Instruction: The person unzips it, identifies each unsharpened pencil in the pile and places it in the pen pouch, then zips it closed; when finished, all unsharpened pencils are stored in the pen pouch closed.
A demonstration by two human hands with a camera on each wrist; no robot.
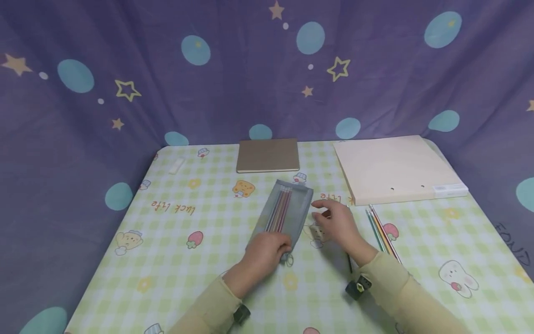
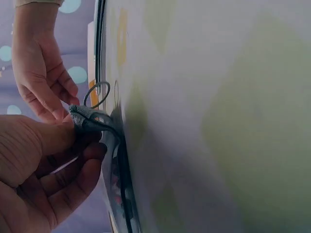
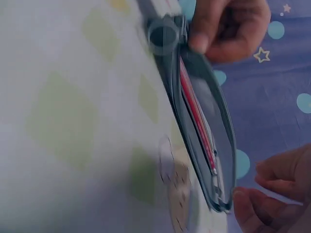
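Note:
A grey-green, see-through pencil case (image 1: 299, 208) lies slanted in the middle of the table, with several pencils (image 1: 281, 208) inside it. My left hand (image 1: 267, 253) pinches its near corner, beside a small pull loop (image 1: 289, 260). In the right wrist view the case's long side (image 3: 231, 131) gapes, and a red pencil (image 3: 195, 111) shows within. My right hand (image 1: 340, 222) is at the far right edge of the case, thumb and fingers apart; whether a fingertip touches the edge, I cannot tell.
Several loose pencils (image 1: 378, 229) lie right of my right forearm, and a dark pencil (image 1: 349, 263) lies partly under that wrist. A brown notebook (image 1: 268, 155), a cream folder (image 1: 396, 167) and a white eraser-like block (image 1: 177, 165) lie toward the back.

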